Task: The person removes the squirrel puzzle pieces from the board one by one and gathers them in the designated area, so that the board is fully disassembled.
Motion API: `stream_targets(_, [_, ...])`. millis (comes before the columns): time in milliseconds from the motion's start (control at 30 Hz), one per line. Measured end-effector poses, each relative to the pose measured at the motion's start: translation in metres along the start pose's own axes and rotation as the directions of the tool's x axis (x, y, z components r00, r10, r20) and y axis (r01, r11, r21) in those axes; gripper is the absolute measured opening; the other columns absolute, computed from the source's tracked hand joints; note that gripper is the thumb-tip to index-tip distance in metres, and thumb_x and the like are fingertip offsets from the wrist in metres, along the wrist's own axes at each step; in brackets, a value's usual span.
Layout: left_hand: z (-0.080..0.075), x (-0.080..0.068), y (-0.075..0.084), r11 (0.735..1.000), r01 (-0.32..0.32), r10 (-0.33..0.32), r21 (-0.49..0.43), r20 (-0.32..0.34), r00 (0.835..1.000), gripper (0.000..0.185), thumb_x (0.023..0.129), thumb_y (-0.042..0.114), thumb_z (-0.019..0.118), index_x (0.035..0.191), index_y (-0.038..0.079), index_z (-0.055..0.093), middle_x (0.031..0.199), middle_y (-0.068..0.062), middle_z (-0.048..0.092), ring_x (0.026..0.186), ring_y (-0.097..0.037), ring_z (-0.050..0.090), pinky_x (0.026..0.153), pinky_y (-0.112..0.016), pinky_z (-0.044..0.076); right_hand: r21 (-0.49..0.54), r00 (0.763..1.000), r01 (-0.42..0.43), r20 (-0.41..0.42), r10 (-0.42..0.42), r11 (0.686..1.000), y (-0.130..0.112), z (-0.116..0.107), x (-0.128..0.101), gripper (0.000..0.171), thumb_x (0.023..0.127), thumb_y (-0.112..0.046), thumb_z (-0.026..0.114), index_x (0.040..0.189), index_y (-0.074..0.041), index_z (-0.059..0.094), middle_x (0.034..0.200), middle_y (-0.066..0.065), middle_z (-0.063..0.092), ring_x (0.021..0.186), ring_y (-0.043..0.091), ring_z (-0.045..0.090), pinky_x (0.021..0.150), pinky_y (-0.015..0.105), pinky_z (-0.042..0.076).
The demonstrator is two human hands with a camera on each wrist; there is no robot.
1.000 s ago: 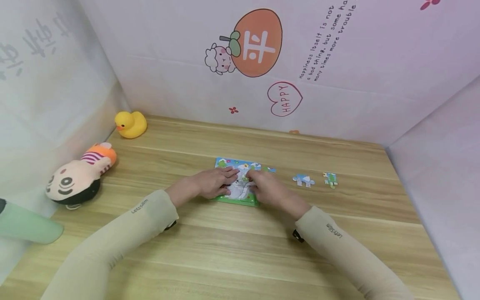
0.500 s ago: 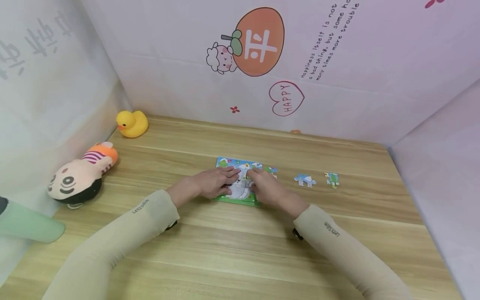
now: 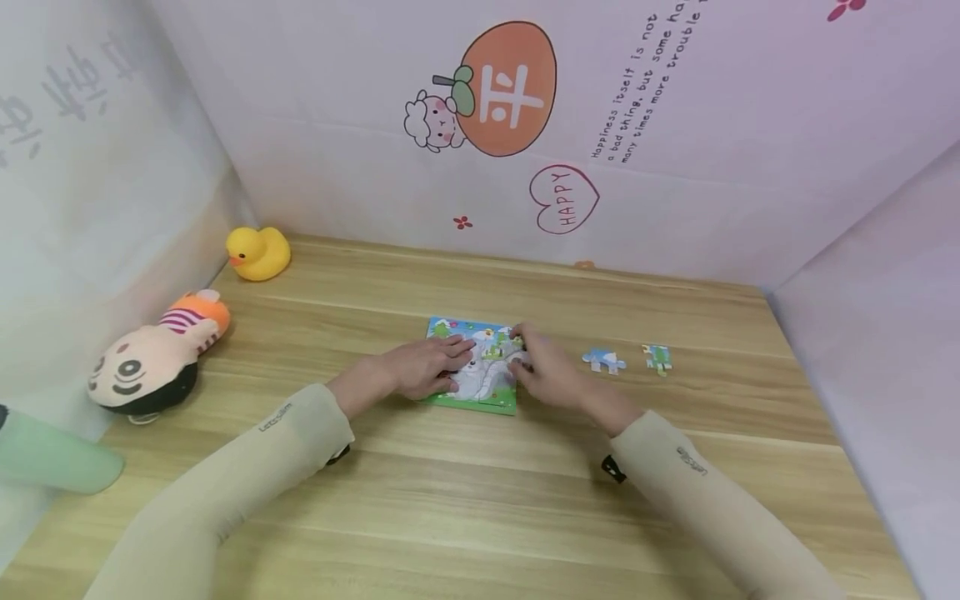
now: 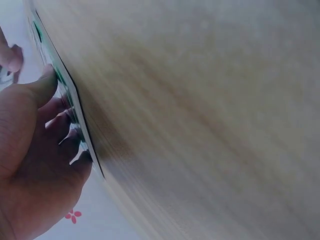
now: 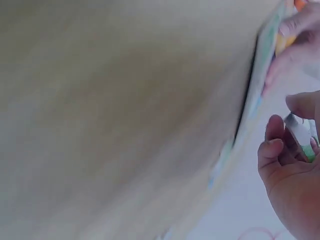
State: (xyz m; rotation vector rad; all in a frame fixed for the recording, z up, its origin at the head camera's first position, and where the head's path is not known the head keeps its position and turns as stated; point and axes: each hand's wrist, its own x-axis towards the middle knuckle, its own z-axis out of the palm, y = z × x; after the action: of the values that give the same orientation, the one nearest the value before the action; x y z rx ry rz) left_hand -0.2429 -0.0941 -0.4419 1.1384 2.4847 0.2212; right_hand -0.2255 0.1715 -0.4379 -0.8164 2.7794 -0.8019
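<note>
A jigsaw puzzle board (image 3: 472, 407) with a green lower border and a grey animal picture lies on the table. My left hand (image 3: 425, 367) rests on its left part, fingers laid over the picture; the left wrist view shows this hand (image 4: 40, 135) with its fingertips along the board's surface. Over the board's right edge is my right hand (image 3: 546, 371). In the right wrist view, the thumb and fingers of this hand (image 5: 292, 165) pinch a puzzle piece (image 5: 300, 136), raised off the board. Part of the picture under both hands is hidden.
Two loose puzzle pieces lie right of the board, a blue and white one (image 3: 603, 360) and a greener one (image 3: 657, 358). A yellow rubber duck (image 3: 258, 253), a plush doll (image 3: 150, 367) and a green bottle (image 3: 60, 452) line the left side. A printed cloth wall (image 3: 337, 167) stands behind.
My right hand has moved right from the middle of the puzzle to its right edge, with a piece between its fingers. The left hand stays in place on the board.
</note>
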Motion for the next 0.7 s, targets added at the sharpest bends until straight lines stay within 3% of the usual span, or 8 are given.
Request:
stream_targets(100, [0.001,-0.002,0.0,1.0,0.004,-0.004,-0.016,0.002,1.0,0.064,0.108,0.029,0.055,0.162,0.003,0.031,0.175,-0.012,0.02,0.164,-0.035,0.017,0.135,-0.052,0.02,0.025,0.999,-0.016,-0.037,0.017,1.0,0.007,-0.016,-0.011,0.041,0.104,-0.011,0.059,0.139,0.004,0.045,0.092,0.01,0.062,0.07,0.012,0.054,0.057,0.023,0.049])
stream_targets(300, [0.002,-0.003,0.0,1.0,0.005,-0.004,-0.024,0.012,1.0,0.064,0.109,0.029,0.053,0.162,0.002,0.029,0.176,-0.012,0.017,0.164,-0.035,0.015,0.136,-0.052,0.019,-0.044,0.99,-0.084,-0.119,0.078,0.995,0.036,-0.044,-0.039,0.029,0.1,-0.006,0.056,0.125,0.007,0.052,0.092,0.012,0.061,0.069,0.014,0.052,0.055,0.022,0.046])
stream_targets(500, [0.001,-0.003,0.001,0.999,0.001,-0.001,-0.039,0.011,1.0,0.064,0.109,0.029,0.053,0.162,0.002,0.029,0.176,-0.012,0.017,0.164,-0.035,0.015,0.135,-0.053,0.019,-0.085,0.978,-0.187,-0.106,0.178,0.979,0.063,-0.064,-0.076,0.035,0.099,-0.004,0.051,0.127,0.015,0.044,0.09,0.016,0.06,0.068,0.016,0.052,0.053,0.024,0.043])
stream_targets(700, [0.001,-0.001,0.0,1.0,0.0,0.001,-0.032,0.008,1.0,0.064,0.109,0.028,0.054,0.162,0.002,0.029,0.176,-0.012,0.017,0.164,-0.035,0.015,0.135,-0.052,0.019,-0.172,0.979,-0.19,-0.105,0.174,0.967,0.087,-0.069,-0.114,0.025,0.098,-0.002,0.052,0.116,0.013,0.04,0.09,0.013,0.048,0.076,0.019,0.048,0.062,0.029,0.043])
